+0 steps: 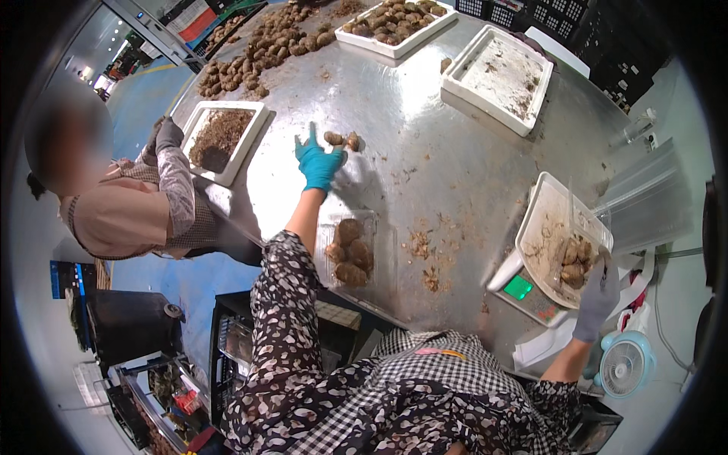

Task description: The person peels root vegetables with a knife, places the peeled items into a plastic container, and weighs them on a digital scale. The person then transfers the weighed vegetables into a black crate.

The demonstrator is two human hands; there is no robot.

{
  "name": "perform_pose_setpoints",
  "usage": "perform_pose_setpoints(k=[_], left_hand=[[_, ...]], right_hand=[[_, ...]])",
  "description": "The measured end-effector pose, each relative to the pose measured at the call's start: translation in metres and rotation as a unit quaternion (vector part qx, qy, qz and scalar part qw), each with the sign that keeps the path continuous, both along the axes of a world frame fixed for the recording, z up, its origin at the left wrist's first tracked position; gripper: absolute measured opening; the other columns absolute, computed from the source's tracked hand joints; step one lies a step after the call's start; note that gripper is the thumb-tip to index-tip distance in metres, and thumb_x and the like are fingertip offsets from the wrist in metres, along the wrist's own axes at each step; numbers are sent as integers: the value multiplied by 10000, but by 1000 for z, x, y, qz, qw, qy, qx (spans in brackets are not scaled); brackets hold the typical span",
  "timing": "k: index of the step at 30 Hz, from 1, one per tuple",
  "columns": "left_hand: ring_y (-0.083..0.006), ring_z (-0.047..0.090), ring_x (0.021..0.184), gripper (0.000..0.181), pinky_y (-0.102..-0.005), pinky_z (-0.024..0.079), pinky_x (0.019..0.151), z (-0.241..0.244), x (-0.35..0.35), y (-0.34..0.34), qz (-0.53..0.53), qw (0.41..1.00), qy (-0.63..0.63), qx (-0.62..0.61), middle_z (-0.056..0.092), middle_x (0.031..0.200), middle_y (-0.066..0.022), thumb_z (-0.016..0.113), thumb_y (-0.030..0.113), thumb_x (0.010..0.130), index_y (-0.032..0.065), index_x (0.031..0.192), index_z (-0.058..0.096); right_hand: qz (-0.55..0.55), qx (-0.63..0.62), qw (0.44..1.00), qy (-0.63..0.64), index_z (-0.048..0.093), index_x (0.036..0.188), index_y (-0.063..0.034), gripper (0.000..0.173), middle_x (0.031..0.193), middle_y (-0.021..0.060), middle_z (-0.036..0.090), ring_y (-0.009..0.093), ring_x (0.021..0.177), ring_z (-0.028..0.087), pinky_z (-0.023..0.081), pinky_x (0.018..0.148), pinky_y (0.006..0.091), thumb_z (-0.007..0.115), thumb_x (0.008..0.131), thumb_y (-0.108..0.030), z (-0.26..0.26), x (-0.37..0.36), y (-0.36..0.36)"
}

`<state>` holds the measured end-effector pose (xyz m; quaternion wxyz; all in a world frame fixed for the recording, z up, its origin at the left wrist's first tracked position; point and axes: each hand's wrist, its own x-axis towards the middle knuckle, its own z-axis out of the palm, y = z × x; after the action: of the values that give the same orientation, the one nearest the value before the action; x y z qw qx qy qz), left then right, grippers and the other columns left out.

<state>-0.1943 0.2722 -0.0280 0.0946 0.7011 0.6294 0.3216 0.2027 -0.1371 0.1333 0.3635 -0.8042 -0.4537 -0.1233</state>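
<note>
My left hand, in a teal glove, reaches over the steel table with its fingers spread. Just beyond its thumb lie a small brown taro-like tuber and another tuber. Nearer my body, a clear plastic box holds several tubers. My right hand, in a grey glove, is at the right rim of the white tray of a digital scale. On that tray sits a second clear box with several tubers, right beside my fingers. Whether they grip the box is unclear.
A co-worker stands at left by a white tray of dirt. Behind are a heap of tubers, a full white tray and a dirt-strewn tray. Clear plastic lids and a small fan are at right.
</note>
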Motion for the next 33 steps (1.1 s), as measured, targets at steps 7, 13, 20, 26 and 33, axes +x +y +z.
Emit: perform_pose_setpoints(k=[7, 13, 20, 26, 33], left_hand=[[-391, 231, 1341, 1025, -552, 331, 984, -24, -5, 54, -49, 979, 133, -144, 466, 1286, -246, 691, 605, 664, 191, 1457, 191], [-377, 490, 1017, 702, -451, 489, 801, -9, 71, 19, -98, 950, 274, -114, 416, 1256, -170, 674, 568, 679, 277, 1284, 470], [-385, 494, 984, 402, -452, 509, 760, -23, 87, -9, -119, 970, 185, -103, 461, 1116, -177, 690, 318, 726, 184, 1092, 592], [-331, 530, 887, 357, -421, 485, 749, -21, 134, -48, -219, 963, -1, -157, 484, 1021, -155, 699, 264, 727, 156, 1059, 623], [-158, 577, 823, 503, -247, 462, 607, 46, 197, -137, -375, 543, -421, -622, 598, 1025, -57, 591, 462, 838, 140, 1218, 523]], right_hand=[[-26, 18, 993, 115, 580, 1045, 30, 190, 807, 89, 587, 138, 712, 536, 448, 674, 269, 512, 888, -54, -11, 9, -6], [5, -23, 993, 119, 596, 1024, 41, 184, 861, 109, 614, 163, 773, 565, 450, 719, 266, 508, 875, -23, -20, 1, 6], [23, 10, 988, 156, 612, 1021, 38, 193, 821, 112, 598, 143, 677, 547, 450, 636, 262, 505, 866, -5, -16, -25, 17], [55, 31, 976, 207, 595, 899, 32, 98, 701, 91, 548, 135, 577, 503, 427, 560, 278, 522, 834, 22, -11, -46, 20], [116, 14, 956, 267, 623, 1022, -3, 219, 840, 165, 621, 269, 725, 626, 482, 652, 313, 566, 811, -11, -17, -64, 26]])
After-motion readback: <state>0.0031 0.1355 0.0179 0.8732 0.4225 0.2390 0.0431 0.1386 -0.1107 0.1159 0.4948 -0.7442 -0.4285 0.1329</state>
